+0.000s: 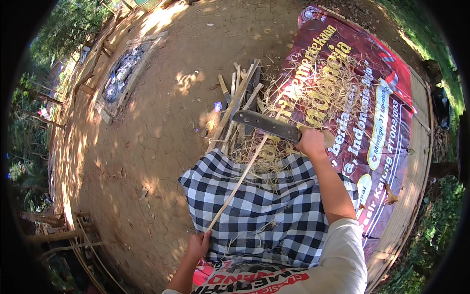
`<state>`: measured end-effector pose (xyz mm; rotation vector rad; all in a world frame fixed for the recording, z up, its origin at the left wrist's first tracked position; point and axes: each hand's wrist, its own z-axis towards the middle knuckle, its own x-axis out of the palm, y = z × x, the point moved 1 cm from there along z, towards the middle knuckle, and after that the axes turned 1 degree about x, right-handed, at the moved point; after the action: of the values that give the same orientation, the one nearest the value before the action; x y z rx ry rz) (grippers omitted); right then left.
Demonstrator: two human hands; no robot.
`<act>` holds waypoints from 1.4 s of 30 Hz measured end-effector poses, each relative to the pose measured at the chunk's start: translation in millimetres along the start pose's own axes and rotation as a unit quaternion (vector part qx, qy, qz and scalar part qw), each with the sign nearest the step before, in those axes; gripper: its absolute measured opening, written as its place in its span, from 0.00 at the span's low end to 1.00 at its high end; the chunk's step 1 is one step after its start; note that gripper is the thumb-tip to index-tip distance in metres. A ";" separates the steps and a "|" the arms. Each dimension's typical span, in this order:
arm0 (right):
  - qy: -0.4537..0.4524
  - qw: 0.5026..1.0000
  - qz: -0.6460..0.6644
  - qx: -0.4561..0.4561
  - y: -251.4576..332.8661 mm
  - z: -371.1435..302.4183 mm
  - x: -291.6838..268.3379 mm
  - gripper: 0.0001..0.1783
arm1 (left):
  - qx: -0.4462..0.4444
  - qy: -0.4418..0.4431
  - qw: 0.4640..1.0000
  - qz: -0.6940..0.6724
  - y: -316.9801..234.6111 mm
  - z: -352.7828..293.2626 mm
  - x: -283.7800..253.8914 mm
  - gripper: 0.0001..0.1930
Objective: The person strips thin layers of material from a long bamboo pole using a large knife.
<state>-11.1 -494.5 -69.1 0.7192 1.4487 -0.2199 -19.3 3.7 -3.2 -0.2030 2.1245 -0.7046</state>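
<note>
The left grip (198, 244), at the lower centre-left of the frame, is closed around the near end of a pale strip (240, 182). The right grip (311, 141), right of centre, is clenched on the handle of a knife (262, 122), whose broad, dark grey blade is pointed leftward and laid across the strip's upper part.

The strip is seen as long, thin and narrow, straw-coloured and nearly straight, slanted from the lower left up to the centre of the frame; its far end is hard to tell among the shavings (338, 73). Beneath it, the lap is covered by a black-and-white checked cloth (264, 210), dotted with a few curls.

Above the cloth, rough split sticks (226, 122) are heaped at upper centre. Pale shavings are scattered thickly over a dark red banner (399, 142) at the right, edged by bamboo slats (420, 112). Brown, cracked ground (147, 196) is seen at the left, with a bordered ash bed (120, 78) at upper left.
</note>
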 end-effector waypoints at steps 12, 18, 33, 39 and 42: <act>-0.039 0.979 0.068 -0.188 46.4 -25.1 9.8 0.10 | 0.010 -0.015 1.000 -0.017 9.4 0.2 10.4 0.25; -0.024 0.996 0.066 0.054 -16.8 5.0 1.6 0.14 | -0.025 0.009 1.000 -0.013 2.6 0.8 2.2 0.25; -0.051 0.991 0.058 0.106 -11.2 8.9 -6.4 0.15 | -0.018 -0.007 1.000 -0.012 -2.7 -2.6 3.0 0.26; -0.074 0.948 0.130 0.281 -62.8 -1.9 -11.9 0.15 | 0.000 -0.012 1.000 -0.017 19.9 3.1 12.8 0.27; -0.077 0.954 0.131 0.259 -52.5 -2.8 -16.6 0.15 | -0.015 -0.008 1.000 -0.026 26.8 1.4 16.8 0.28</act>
<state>-44.7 -538.2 -69.6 1.2816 1.1354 -0.4490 -25.7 18.8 -30.2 -0.2805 2.1220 -0.7002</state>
